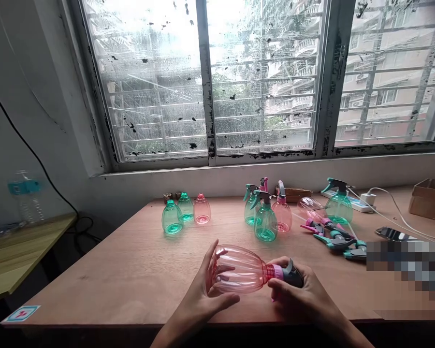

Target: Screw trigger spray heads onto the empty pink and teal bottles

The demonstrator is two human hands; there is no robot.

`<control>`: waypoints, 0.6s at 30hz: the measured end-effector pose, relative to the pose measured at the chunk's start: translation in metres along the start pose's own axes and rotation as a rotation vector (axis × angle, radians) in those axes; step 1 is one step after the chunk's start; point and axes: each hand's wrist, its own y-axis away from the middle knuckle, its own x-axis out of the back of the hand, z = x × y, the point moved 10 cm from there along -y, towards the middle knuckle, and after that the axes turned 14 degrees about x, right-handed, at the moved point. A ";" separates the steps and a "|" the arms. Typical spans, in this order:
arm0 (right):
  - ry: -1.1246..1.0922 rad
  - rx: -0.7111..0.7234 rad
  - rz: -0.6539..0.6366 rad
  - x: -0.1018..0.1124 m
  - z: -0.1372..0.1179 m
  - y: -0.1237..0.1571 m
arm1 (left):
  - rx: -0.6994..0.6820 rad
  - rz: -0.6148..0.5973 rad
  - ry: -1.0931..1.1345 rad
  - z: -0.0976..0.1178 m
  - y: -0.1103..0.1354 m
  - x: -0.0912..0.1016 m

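A clear pink spray bottle [241,270] lies sideways between my hands above the front of the table. My left hand [210,285] wraps round its base, the fingers showing through the plastic. At the neck, my right hand [297,285] grips the grey and pink spray head [288,274], which sits on the bottle's mouth; how tightly it is screwed cannot be seen. Beyond them stand green spray bottles [266,224] and a pink spray bottle [282,215] with heads on. Several loose spray heads [337,239] lie to the right.
Headless green bottles [172,220] and a pink one [202,210] stand at the back left. A green spray bottle [339,208], power strip [362,203], phone [395,234] and cardboard box [429,198] are on the right. A window runs behind the table [130,270].
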 end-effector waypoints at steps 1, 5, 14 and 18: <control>0.001 -0.009 -0.015 -0.001 0.001 0.000 | -0.004 0.005 0.013 0.000 -0.001 0.001; -0.008 -0.016 -0.055 -0.002 0.004 0.000 | 0.030 0.003 0.024 -0.005 -0.005 0.004; -0.021 0.004 -0.006 0.000 0.005 -0.001 | -0.006 -0.060 0.029 -0.002 -0.002 -0.001; -0.042 -0.048 0.005 0.000 0.012 0.002 | 0.051 -0.026 0.052 -0.001 0.000 -0.001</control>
